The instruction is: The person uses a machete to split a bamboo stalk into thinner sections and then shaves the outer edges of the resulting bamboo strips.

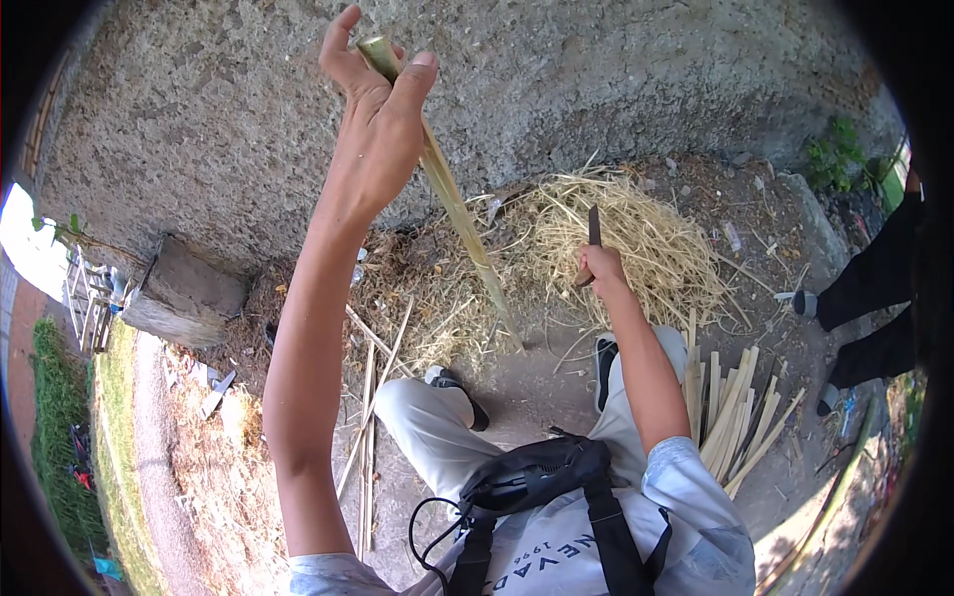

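Observation:
A long pale bamboo piece (462, 219) stands tilted, its upper end at my left hand (376, 119) and its lower end at the ground in front of my feet. My left thumb and fingers are on either side of it near the top, with one finger stretched upward. My right hand (603, 268) is closed around the handle of a knife (594, 226), whose dark blade points away from me. Knife and bamboo are apart. Behind the knife lies a heap of thin pale shavings (661, 248).
Split bamboo strips (735, 412) lie by my right leg, and several long thin ones (370, 437) to my left. A rough wall (616, 79) rises ahead, with a grey block (189, 293) at its left. Another person's dark-clothed legs (874, 308) stand at the right.

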Demonstrator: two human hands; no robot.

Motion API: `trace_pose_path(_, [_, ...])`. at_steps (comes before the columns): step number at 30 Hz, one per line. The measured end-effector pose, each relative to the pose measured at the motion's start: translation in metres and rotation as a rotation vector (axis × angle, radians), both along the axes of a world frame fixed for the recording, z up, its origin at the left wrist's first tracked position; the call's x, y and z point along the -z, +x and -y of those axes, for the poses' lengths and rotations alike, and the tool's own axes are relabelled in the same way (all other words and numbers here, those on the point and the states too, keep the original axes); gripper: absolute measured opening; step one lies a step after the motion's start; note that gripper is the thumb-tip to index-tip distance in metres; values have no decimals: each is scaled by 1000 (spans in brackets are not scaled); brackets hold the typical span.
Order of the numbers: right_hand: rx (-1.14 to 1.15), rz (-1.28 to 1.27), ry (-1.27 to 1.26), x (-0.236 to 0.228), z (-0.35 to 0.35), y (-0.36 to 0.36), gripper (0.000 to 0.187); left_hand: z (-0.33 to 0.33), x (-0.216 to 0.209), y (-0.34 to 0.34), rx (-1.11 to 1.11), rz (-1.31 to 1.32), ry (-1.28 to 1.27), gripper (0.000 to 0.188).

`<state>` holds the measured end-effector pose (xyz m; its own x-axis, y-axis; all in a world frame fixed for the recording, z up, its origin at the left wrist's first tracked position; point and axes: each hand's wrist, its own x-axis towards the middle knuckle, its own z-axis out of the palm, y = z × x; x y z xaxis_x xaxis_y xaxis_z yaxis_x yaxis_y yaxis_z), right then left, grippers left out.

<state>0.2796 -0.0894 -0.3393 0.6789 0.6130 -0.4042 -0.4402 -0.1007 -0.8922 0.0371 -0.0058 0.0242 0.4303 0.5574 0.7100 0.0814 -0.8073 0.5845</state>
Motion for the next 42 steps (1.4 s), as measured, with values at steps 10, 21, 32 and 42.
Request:
trace_pose_path(10, [-367, 148, 33, -74, 23, -27, 5, 3, -18, -3, -51, -50, 559, 25])
trace_pose_path(21, [-489, 521, 302, -308, 70, -91, 30, -3, -17, 31, -167, 44, 664, 25])
trace_pose_path(32, [-630, 480, 23, -286, 62, -113, 30, -4, -18, 26, -226, 95, 690, 22])
trace_pose_path(42, [-503, 459, 285, -303, 58, -120, 34, -17, -14, 29, -193, 224, 777, 14])
